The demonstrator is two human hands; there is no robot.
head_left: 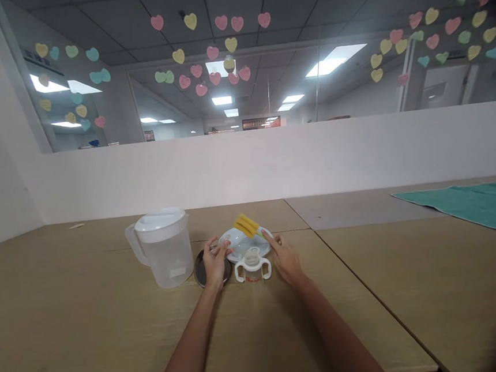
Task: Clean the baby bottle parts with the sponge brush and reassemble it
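My right hand point(287, 260) is closed around the handle of a sponge brush with a yellow head point(247, 225). That head lies over a white divided plate point(237, 251). At the plate's left rim, my left hand point(215, 264) has its thumb and fingers closed on the edge. Just in front of the plate stands a clear baby bottle point(253, 267) with white side handles and a pale top. A dark round dish point(200, 271) is partly hidden under my left hand. To the left, a translucent pitcher point(168, 251) with a white lid stands upright.
All of this is on a wooden table point(89, 311) with seams between its panels. A teal cloth point(481, 203) lies at the far right. Behind runs a low white wall point(240, 171) below a window with heart-shaped notes. A small wooden piece point(76, 226) lies at the back left.
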